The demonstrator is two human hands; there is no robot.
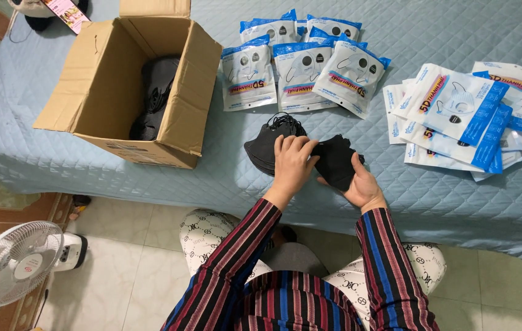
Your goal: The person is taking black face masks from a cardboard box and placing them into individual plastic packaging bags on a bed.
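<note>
A bed (396, 202) covered with a pale blue quilted spread fills most of the view, and everything is best placed from the open cardboard box (127, 86) standing on its left part. The box has its flaps turned out, so the dark masks inside (155, 98) lie in plain reach; they look like the same kind as the ones in hand.

Far to the right of the box, near the bed's right edge, lies a loose, overlapping heap of flat white pouches (466, 116) with blue edge bands and coloured printing, a mask outline drawn on each. Just to the right of the box, at the bed's far side, a second group of pouches (304, 67) looks puffed and filled, with blue tops and clear windows showing dark contents, set in overlapping rows.

To the right of the box and nearer the bed's front edge, a stack of black masks (267, 147) rests on the spread. The left hand (293, 164) lies curled over it, fingers pressed on the top of the stack, seemingly steadying it. The right hand (362, 184) is cupped beneath a smaller bunch of black masks (336, 160), fingers closed under it, holding it just beside the stack.

Below the box, on the tiled floor, stands a small white fan (12, 263).
</note>
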